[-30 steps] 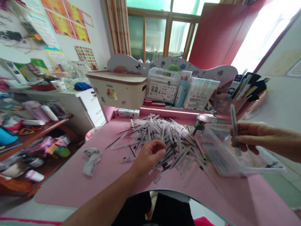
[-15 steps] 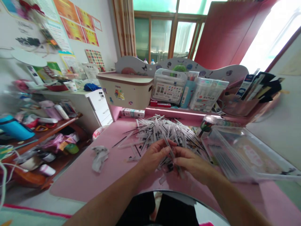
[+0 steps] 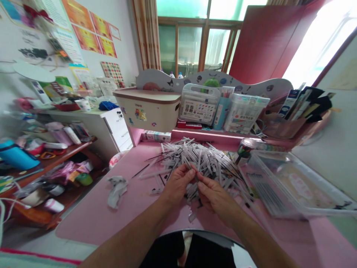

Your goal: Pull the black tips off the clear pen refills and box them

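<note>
My left hand and my right hand meet over the near side of a pile. Between their pinched fingers is a slim translucent pen, its upper end pointing away and to the left; my fingers cover its middle and lower part. The pile of pen parts holds white, see-through tubes and thin black sticks, spread over the pink desk. A small clear piece lies below my hands. To the right, a clear plastic box contains a row of grey pens.
Crumpled white tissue lies on the left of the desk. A can stands by the pile's right edge. Along the back shelf are a lidded cream bin, a clear marker case and a pink pen holder.
Both hands have shifted slightly left. The pen has moved left with them, and my fingers have closed further over it, hiding its lower part.
</note>
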Motion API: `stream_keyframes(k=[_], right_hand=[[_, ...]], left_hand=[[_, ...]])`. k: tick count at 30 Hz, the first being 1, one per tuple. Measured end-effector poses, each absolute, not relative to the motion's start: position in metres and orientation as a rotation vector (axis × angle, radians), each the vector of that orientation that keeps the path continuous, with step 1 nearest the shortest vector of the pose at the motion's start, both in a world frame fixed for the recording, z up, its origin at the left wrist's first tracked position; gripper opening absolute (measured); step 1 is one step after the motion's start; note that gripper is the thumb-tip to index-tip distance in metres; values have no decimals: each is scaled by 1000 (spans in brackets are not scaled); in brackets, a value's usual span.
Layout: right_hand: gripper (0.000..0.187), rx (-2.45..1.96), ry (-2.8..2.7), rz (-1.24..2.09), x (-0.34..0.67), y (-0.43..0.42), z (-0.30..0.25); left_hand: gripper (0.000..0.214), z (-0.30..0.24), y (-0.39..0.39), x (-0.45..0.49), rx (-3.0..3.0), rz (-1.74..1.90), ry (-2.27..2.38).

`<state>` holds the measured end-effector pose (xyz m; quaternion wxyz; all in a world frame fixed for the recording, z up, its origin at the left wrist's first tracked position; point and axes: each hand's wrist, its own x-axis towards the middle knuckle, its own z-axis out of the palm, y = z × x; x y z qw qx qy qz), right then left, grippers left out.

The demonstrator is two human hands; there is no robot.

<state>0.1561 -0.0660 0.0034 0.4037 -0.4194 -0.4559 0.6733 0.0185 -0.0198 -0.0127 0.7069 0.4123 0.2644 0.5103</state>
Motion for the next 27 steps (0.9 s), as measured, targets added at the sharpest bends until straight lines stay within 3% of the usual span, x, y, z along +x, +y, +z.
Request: stream_keyframes(k=[8,12,15,22,25,27], right_hand=[[39,-1324,-1408,1479,185,-69,10],[28,-1347,-1626,1171,209,-65,21],[15,-1305,-1603,1116,215,-59,34],[43,-1319,-1550,1086,213,-53,52],[40,-1432,-1704,940,212,-53,56],[27,-1471,-1788,805,212,-53,60]], left_hand=[[33,2,-15,10,888,1279,639],[34,1,-21,10,1004,1110,666],[37,-2,-24,12,1122,1009,723],[44,-9,-23,12,1327,965,752],[48,-11,-25,12,1367,951,734],[44,-11,-26,12,1446,966,743]])
